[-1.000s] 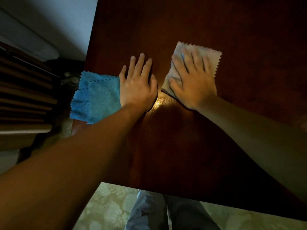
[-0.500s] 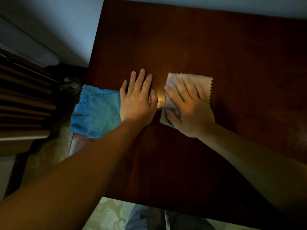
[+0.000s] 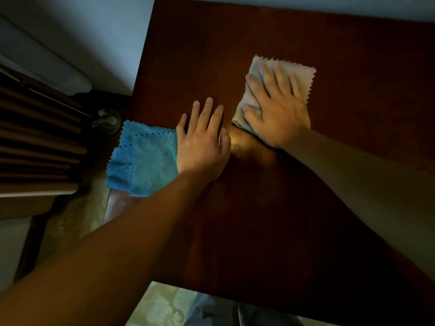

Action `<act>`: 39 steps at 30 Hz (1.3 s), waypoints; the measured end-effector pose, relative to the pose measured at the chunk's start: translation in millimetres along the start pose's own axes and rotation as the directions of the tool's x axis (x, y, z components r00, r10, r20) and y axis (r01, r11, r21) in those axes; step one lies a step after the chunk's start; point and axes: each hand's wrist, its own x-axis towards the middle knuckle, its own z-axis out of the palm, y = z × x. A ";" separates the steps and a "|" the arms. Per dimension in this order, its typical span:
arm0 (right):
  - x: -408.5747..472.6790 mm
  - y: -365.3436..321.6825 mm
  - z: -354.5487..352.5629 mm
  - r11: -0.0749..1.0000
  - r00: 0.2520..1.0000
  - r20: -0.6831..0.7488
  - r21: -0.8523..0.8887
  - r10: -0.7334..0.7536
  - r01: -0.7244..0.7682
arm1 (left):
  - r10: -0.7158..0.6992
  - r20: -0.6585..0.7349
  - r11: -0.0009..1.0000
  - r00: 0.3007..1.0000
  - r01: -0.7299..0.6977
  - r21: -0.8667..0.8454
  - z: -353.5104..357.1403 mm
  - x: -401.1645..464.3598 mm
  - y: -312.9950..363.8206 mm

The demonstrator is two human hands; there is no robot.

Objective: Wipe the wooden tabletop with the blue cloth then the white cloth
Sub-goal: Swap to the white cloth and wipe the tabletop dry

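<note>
The dark wooden tabletop (image 3: 317, 196) fills most of the view. A folded blue cloth (image 3: 143, 161) lies at its left edge and partly overhangs it. My left hand (image 3: 202, 144) lies flat on the wood, fingers straight, its outer edge touching the blue cloth's right side. A folded white cloth (image 3: 296, 69) with zigzag edges sits farther back to the right. My right hand (image 3: 275, 107) presses flat on it with spread fingers and covers most of it.
A pale wall (image 3: 94, 43) runs behind and left of the table. Dark slatted furniture (image 3: 35, 142) stands at the left, with a small round object (image 3: 108, 121) on the floor beside it. Patterned floor (image 3: 160, 304) and my trouser legs (image 3: 211, 311) show below the table's near edge.
My right hand has slid the white cloth away from me and to the right, opening a gap from my left hand. The left hand and the blue cloth have stayed put.
</note>
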 end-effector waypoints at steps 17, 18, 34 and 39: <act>-43.2 -14.0 -0.6 0.993 0.989 -0.082 0.006 -0.121 0.122 | 0.007 0.000 1.000 1.000 -0.007 0.000 -0.3 0.7 -0.5; -37.0 -11.5 -0.6 0.993 0.990 -0.076 -0.008 -0.120 0.119 | 0.007 -0.001 1.000 1.000 -0.007 0.000 -0.6 0.4 0.1; 14.7 -0.2 -5.3 0.994 0.997 0.005 -0.079 -0.081 0.081 | 0.003 0.050 1.000 0.999 -0.004 0.015 -1.6 0.8 0.9; -15.2 -14.3 -4.0 0.988 0.991 0.042 -0.091 -0.123 0.127 | 0.003 0.066 1.000 0.998 -0.004 0.007 -4.9 2.3 2.1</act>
